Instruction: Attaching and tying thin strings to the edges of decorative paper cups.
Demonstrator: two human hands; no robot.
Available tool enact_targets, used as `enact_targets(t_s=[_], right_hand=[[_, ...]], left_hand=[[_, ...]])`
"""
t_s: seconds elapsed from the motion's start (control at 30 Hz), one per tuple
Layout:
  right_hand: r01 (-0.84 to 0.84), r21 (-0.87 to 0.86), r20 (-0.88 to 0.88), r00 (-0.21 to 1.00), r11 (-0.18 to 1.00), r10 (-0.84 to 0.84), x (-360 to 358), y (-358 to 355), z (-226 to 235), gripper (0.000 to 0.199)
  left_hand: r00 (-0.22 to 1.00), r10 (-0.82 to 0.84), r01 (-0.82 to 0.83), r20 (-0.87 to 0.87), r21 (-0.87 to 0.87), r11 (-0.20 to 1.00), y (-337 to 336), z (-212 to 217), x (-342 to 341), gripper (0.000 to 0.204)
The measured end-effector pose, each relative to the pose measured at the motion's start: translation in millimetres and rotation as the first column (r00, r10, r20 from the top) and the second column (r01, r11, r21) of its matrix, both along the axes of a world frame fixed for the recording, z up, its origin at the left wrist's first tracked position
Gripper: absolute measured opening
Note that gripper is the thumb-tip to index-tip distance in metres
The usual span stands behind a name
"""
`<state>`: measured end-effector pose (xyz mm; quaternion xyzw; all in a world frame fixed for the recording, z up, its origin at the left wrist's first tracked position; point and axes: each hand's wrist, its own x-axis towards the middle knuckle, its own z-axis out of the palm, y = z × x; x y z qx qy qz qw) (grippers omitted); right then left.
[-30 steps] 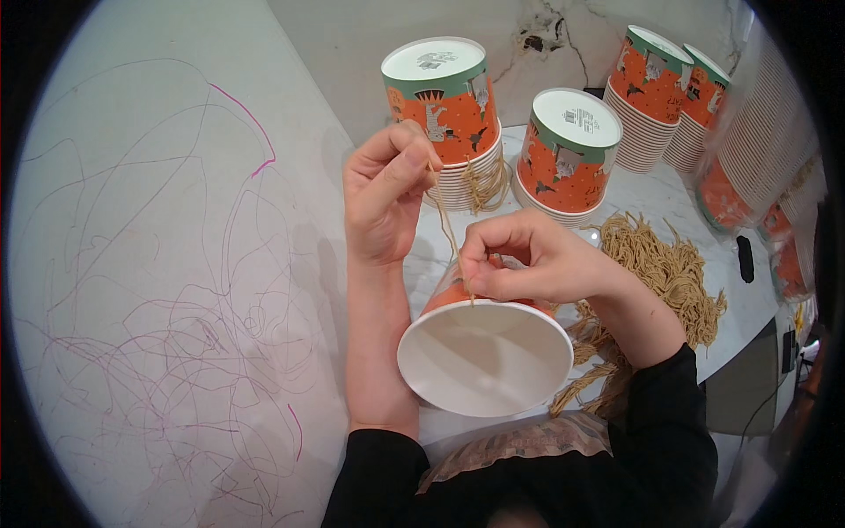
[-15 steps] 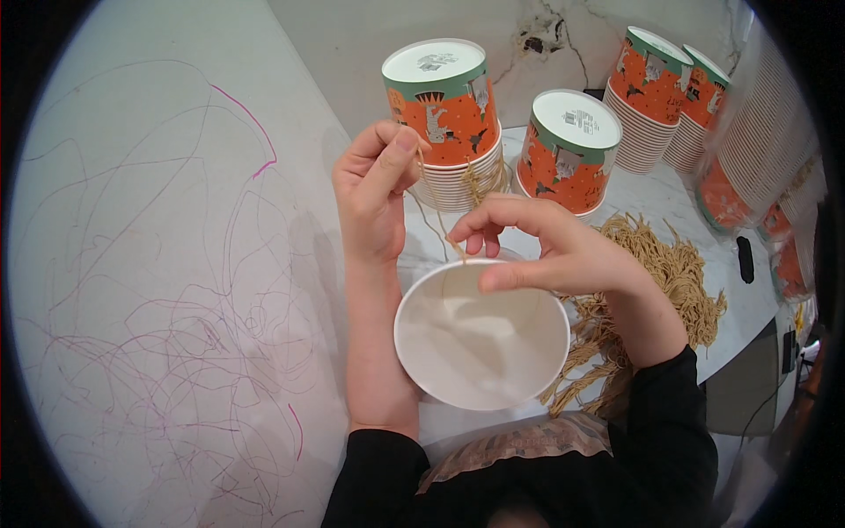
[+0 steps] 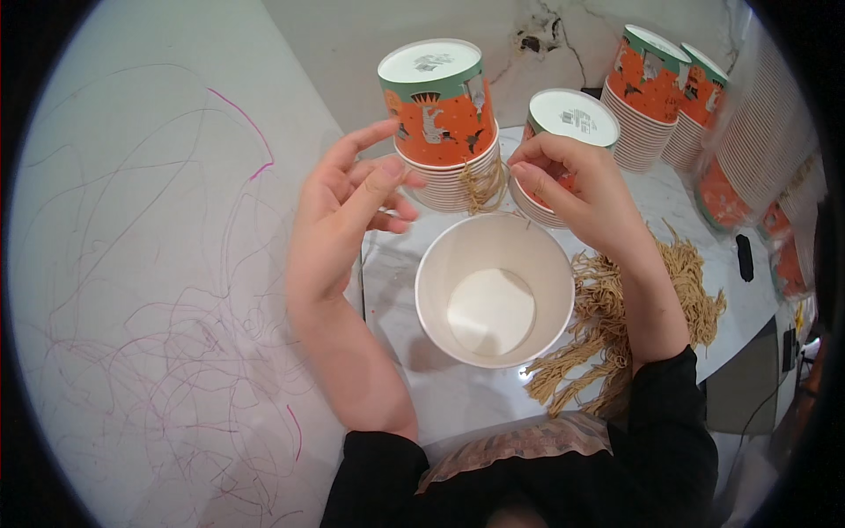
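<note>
One white cup [image 3: 495, 289] stands open-mouthed on the marble table [image 3: 458, 396] between both hands. Left hand [image 3: 348, 211] hovers loosely open, empty; right hand [image 3: 576, 194] pinches something thin at the rim, too fine to tell. Threading calls for steady fingertips. Behind stand upturned orange-and-green cup stacks [image 3: 440, 123]; tan twine [image 3: 616, 317] lies to the right.

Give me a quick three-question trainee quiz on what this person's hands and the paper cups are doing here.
1. True or false: the open white paper cup has twine lying inside it.
2. Which hand is at the cup's rim: A) left hand B) right hand?
3. What lies on the table under the right forearm?

Key: 1. False, it looks empty. 2. B; the left is raised beside it, fingers apart. 3. A pile of tan twine pieces.
</note>
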<state>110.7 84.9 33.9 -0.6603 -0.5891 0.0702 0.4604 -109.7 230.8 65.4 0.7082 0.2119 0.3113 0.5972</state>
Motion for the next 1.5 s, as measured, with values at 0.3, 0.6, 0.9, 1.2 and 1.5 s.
enact_targets(t_s=[0.3, 0.6, 0.9, 1.2, 1.5], right_hand=[[-0.491, -0.049, -0.603, 0.708, 0.870, 0.367, -23.7, -14.8, 13.5, 0.020], [-0.408, -0.144, -0.548, 0.791, 0.902, 0.271, 1.4, -16.4, 13.5, 0.018], [-0.185, 0.326, -0.442, 0.837, 0.927, 0.323, 3.7, -3.0, 7.7, 0.034], [-0.526, 0.299, -0.824, 0.279, 0.796, 0.494, -1.7, -6.5, 4.2, 0.026], [-0.491, 0.170, -0.774, 0.470, 0.854, 0.424, 0.1, -14.3, 12.7, 0.022]], left_hand=[[0.876, -0.385, 0.432, 0.291, -0.118, 0.894, -49.5, -1.4, 32.0, 0.058], [0.937, -0.177, 0.189, 0.300, -0.012, 0.982, -26.3, -0.5, 8.6, 0.038], [0.933, -0.138, 0.247, -0.331, 0.315, 0.916, -32.7, 6.8, -9.0, 0.023], [0.989, -0.144, 0.145, -0.017, 0.142, 0.979, -40.2, -1.1, 16.2, 0.055], [0.964, -0.226, 0.230, -0.138, 0.014, 0.973, -30.4, -1.4, 22.7, 0.033]])
